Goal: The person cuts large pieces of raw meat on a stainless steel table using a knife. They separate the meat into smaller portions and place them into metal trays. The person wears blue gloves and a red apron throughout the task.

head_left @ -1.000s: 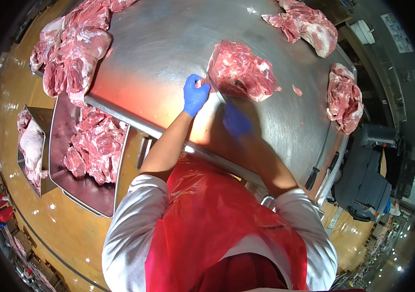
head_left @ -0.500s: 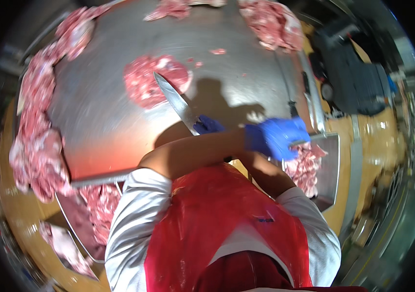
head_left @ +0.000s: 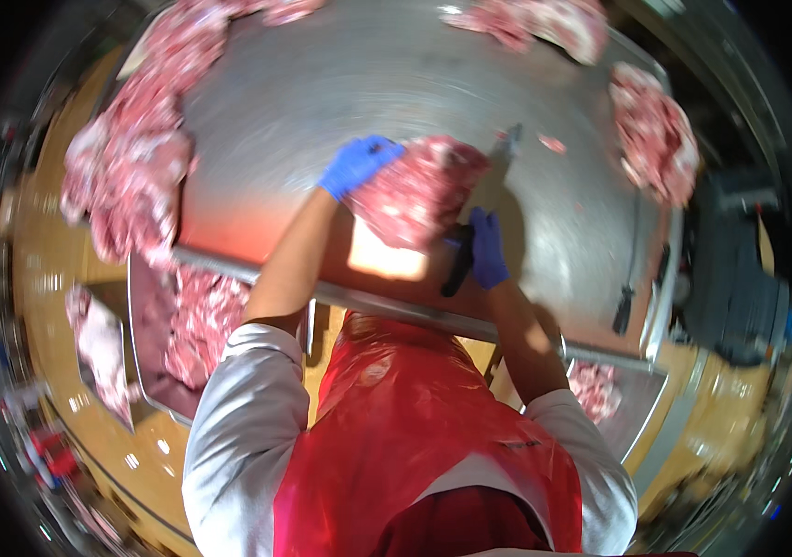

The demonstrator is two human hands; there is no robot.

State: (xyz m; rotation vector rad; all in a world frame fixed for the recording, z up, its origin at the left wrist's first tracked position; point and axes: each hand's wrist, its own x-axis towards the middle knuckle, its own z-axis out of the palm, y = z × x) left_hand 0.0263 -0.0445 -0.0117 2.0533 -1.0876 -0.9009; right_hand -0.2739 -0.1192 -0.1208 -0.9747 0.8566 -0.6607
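A slab of raw pink meat (head_left: 422,190) is at the near middle of the steel table, slightly blurred and seemingly tipped up. My left hand (head_left: 361,165), in a blue glove, grips its upper left edge; the fingertips are partly hidden by the meat. Just right of the slab, my right hand (head_left: 487,249), also blue-gloved, is closed on a knife (head_left: 458,266) by its black handle. The blade points away from me and shows beyond the meat's right side, its middle part hard to make out.
More meat lines the left side (head_left: 141,153), the far edge (head_left: 545,23) and the right edge (head_left: 653,130) of the table (head_left: 275,102). A black-handled sharpening steel (head_left: 623,311) lies at right. Tubs of meat stand below, left (head_left: 141,357) and right (head_left: 647,395).
My left arm has uncrossed from over the right one, and its hand has gone from the right tub to the slab. My right hand has shifted right with the knife. The view has swung left.
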